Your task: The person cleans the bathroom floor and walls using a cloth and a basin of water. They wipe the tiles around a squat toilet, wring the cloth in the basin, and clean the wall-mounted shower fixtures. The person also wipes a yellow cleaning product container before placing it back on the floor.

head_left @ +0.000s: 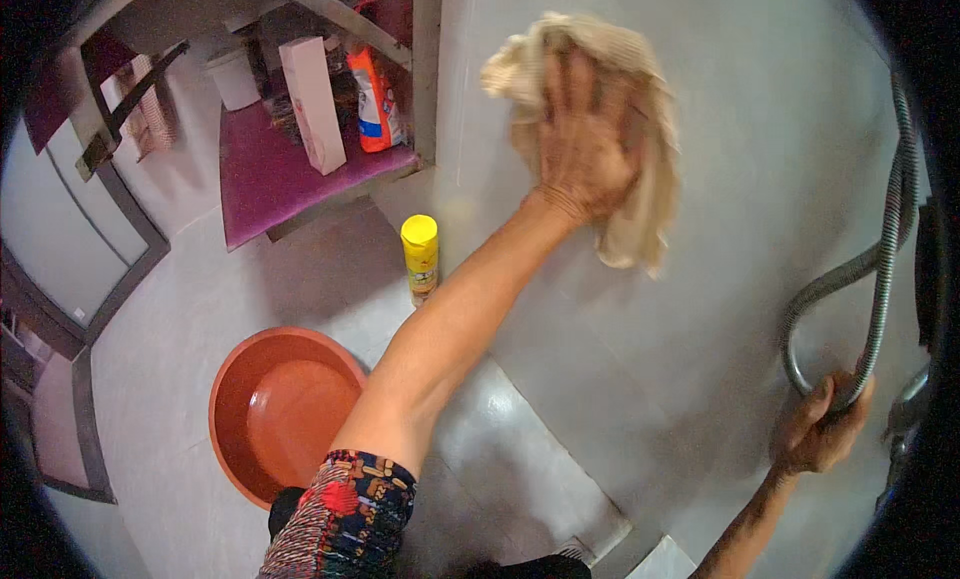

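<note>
Against the grey tiled wall (720, 279), my left hand (590, 129) holds a cream-coloured cloth (640, 219) under its palm, with the fingers spread over it. Folds of the cloth hang past the hand's edge, and both look smeared by motion. At the lower right, my right hand (828, 424) is closed around the bottom of a loop in a flexible metal hose (890, 249). Below my left forearm stands a yellow spray can (421, 254), upright. A reddish-brown plastic basin (235, 399) sits on the floor, partly covered by my sleeve.
A low shelf with a purple top (270, 194) stands at the upper left. It bears a tall pale box (312, 104), an orange-and-white bottle (375, 104) and a white tub (235, 79). A framed door (75, 239) is at the far left.
</note>
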Demonstrator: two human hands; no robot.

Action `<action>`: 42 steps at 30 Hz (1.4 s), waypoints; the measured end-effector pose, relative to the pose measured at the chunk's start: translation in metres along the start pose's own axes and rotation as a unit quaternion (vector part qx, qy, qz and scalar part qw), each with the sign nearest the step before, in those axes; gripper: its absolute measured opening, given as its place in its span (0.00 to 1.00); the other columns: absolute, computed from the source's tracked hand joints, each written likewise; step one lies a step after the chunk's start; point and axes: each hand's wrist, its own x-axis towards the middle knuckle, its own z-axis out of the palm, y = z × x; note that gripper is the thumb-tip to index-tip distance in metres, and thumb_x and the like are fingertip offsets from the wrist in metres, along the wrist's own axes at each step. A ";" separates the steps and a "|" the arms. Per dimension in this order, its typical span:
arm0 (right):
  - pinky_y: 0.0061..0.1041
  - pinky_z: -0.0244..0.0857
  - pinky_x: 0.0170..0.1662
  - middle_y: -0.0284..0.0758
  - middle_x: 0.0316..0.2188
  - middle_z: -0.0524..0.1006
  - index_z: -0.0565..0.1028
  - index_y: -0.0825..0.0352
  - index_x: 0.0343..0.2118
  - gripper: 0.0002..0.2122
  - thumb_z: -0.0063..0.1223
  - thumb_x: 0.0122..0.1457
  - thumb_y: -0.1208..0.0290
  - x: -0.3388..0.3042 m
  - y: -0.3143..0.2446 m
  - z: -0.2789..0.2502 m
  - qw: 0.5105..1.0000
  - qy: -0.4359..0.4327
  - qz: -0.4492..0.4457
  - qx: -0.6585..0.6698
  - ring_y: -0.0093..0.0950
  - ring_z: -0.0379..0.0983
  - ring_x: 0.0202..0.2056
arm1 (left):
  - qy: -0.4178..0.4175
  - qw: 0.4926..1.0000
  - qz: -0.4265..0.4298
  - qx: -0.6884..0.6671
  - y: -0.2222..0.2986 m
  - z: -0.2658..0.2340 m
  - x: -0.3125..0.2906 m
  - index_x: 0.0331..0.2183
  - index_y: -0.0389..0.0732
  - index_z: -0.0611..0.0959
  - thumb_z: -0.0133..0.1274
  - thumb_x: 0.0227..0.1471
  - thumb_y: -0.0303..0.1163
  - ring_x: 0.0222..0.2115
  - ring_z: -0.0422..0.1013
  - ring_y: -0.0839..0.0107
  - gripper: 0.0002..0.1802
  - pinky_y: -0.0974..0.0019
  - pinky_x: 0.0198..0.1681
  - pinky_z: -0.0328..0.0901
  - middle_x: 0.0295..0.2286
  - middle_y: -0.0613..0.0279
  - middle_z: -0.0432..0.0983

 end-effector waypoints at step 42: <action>0.20 0.67 0.24 0.37 0.20 0.74 0.61 0.80 0.47 0.24 0.57 0.47 0.82 0.015 -0.183 -0.076 0.926 -0.119 0.052 0.355 0.22 0.72 0.21 | -0.093 0.966 0.202 -0.132 0.172 -0.061 0.029 0.59 0.46 0.52 0.45 0.49 0.53 0.58 0.22 0.38 0.41 0.34 0.57 0.23 0.59 0.43 0.27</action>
